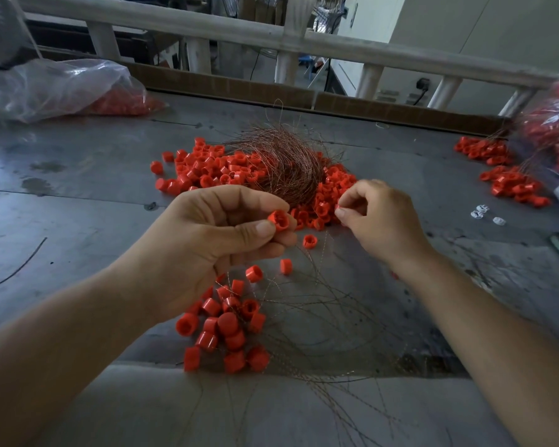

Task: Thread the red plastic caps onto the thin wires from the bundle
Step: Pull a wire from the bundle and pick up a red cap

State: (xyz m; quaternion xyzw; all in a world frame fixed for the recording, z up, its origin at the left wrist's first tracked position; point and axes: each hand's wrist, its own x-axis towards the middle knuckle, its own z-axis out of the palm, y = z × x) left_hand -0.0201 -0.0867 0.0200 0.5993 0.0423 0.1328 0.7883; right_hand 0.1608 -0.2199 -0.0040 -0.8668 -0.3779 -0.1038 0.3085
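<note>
My left hand (220,233) pinches a red plastic cap (280,220) between thumb and fingers, its open end facing right. My right hand (378,217) is just to the right, thumb and forefinger pinched together on a thin wire end that is barely visible. Behind both hands lies a coppery wire bundle (288,162) on a pile of loose red caps (213,169). Below my left hand sits a cluster of caps threaded on wires (226,327), with thin wires (320,333) fanning out toward the table's near edge.
The grey metal table (78,221) has a clear plastic bag of red caps (65,88) at the back left. More red caps (510,182) and a red-filled bag (552,124) lie at the right. Small white pieces (484,214) rest near them. A pale railing (271,37) runs behind.
</note>
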